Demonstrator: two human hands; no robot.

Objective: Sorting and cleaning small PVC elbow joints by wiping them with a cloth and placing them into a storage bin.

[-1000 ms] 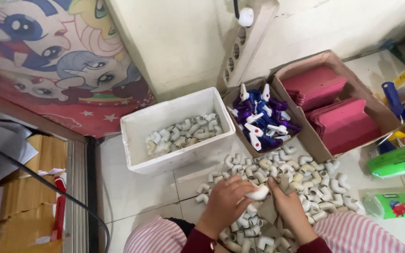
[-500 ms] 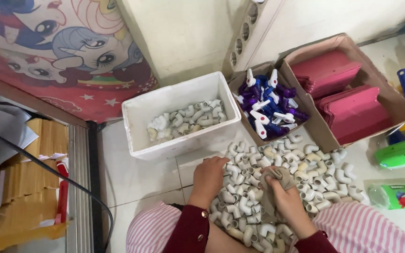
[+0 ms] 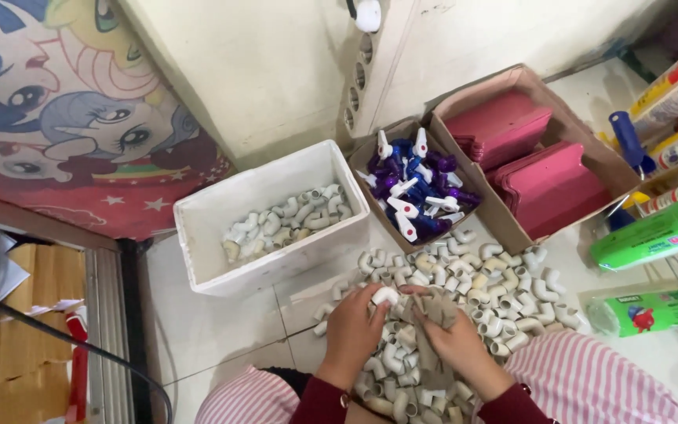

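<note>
A: At the lower middle of the frame, what are the two hands doing?

B: Both are down in the heap of white pipe elbows (image 3: pixel 464 290) on the tiled floor (image 3: pixel 198 330). The left hand (image 3: pixel 352 330) has its grip clenched around one white elbow fitting (image 3: pixel 384 295), pinched at the fingertips. The right hand (image 3: pixel 453 338) grasps a crumpled grey-brown rag (image 3: pixel 433 310), pressed just beside that fitting.

A: And around them?

B: Above the left hand, centre-left of the frame, a white plastic tub (image 3: pixel 268 216) holds more elbows. To its right, a small cardboard box (image 3: pixel 417 188) is full of blue, purple and white spray nozzles. Further right, upper right of the frame, a larger cardboard box (image 3: pixel 527 157) holds stacks of pink cards. Green wrapped rolls (image 3: pixel 653 232) lie at the right edge. Striped pink trouser knees (image 3: pixel 590 377) show along the bottom.
</note>
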